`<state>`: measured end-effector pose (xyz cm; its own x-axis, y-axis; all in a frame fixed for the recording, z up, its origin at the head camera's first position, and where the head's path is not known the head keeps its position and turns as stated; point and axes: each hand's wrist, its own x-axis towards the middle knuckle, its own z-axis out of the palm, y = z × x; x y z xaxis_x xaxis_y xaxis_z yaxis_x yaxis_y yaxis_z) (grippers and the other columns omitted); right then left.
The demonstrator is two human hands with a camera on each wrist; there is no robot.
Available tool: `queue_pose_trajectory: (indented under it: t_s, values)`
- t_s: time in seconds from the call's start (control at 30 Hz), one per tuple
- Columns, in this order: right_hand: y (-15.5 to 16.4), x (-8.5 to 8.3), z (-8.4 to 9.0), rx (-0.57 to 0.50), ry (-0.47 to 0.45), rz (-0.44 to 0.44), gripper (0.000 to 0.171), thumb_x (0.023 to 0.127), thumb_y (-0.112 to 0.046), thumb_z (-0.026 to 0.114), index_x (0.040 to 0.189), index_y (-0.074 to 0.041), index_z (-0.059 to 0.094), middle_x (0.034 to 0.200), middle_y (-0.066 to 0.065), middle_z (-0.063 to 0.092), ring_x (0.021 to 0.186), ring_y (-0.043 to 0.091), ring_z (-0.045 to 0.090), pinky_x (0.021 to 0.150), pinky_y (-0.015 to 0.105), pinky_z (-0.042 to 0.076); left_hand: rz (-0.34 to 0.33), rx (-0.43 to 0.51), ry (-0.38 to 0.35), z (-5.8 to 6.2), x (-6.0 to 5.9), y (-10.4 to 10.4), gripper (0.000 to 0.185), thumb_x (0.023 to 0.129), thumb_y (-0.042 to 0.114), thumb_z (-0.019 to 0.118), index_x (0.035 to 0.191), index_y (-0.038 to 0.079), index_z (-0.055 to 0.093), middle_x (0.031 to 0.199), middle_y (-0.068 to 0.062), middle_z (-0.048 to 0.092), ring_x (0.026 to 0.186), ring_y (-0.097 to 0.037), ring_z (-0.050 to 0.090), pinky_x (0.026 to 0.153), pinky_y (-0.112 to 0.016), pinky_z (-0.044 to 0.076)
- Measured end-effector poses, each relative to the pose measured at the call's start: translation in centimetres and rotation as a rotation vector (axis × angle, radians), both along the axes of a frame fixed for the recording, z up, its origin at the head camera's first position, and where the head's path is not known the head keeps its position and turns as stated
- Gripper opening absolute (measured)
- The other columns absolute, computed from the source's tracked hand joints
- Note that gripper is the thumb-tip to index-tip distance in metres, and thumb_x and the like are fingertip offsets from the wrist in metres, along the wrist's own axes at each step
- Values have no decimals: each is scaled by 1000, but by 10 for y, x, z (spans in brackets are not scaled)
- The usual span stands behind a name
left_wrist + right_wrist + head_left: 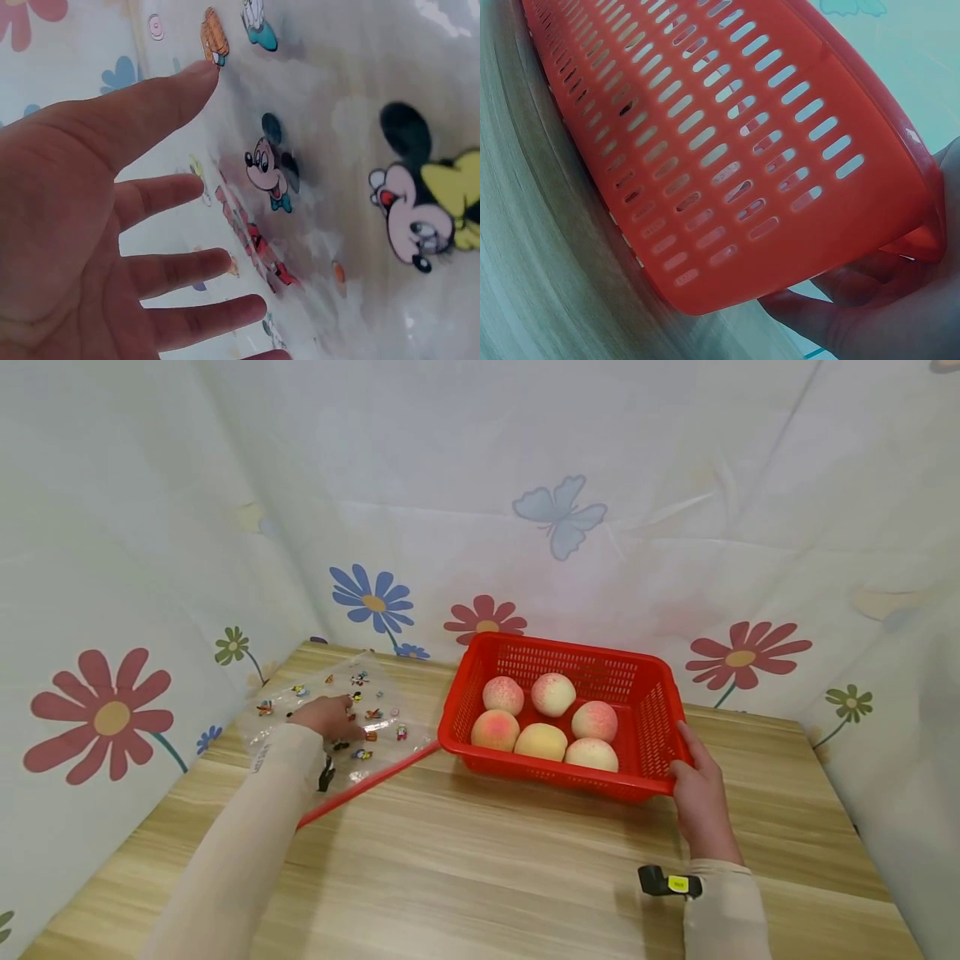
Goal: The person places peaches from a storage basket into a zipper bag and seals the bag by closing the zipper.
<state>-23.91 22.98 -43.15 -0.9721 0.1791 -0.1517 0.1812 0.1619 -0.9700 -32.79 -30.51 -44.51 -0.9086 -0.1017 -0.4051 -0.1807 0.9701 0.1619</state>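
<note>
On the wooden bench (480, 860), toward its far edge, a red slotted plastic basket (652, 727) sits at about one o'clock from the person, and six peaches (552, 693) lie in it in two rows of three. At the basket's four o'clock corner the right hand (697, 797) grips the rim: the thumb lies along the top edge and, in the right wrist view, the curled fingers (832, 307) reach under the corner of the perforated wall. At about ten o'clock lies a clear plastic zip bag (330, 727) printed with small cartoon mouse figures, its red seal strip (367, 783) running along the near edge toward the basket's nine o'clock corner, where it seems to end just beside it. The left hand (327, 717) rests flat on top of this bag, fingers (172, 195) straight and spread apart, holding nothing. A pale sheet with flower and butterfly prints (558, 514) hangs behind and beside the bench.
</note>
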Motion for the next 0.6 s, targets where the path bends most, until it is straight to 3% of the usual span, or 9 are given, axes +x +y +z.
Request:
queue_pose_trajectory:
  t_s: [0.13,0.23,0.33,0.47,0.6]
  values:
    - [0,0,-1,1,2,-2,66,99,-7,30,152,-43,15,163,4,16,137,33,34,89,31,51,-50,35,19,2,2,-2,78,84,41,68,147,8,37,142,-24,47,120,-35,52,100,-57,43]
    - [0,0,-2,4,4,-3,66,99,-7,30,152,-43,15,163,4,16,137,33,34,89,31,51,-124,80,-7,4,4,-2,74,81,35,73,146,16,41,142,-21,48,120,-35,50,98,-59,42]
    - [1,-1,-2,6,4,-2,66,99,-7,30,152,-43,15,163,4,16,137,33,34,89,31,51,-150,133,-54,4,5,-2,73,78,29,77,144,24,45,148,-20,40,128,-39,42,98,-64,39]
    - [1,-1,-2,10,2,-1,66,99,-7,30,153,-43,15,163,4,16,137,33,34,89,32,50,-114,189,-92,2,5,-4,73,77,22,78,143,30,47,156,-19,28,134,-39,34,100,-64,36]
    - [1,-1,-2,10,4,-3,67,99,-6,30,153,-43,15,163,4,17,137,33,34,89,33,50,-111,194,-89,1,5,-4,74,77,21,78,143,30,46,156,-20,28,130,-38,36,100,-63,36]
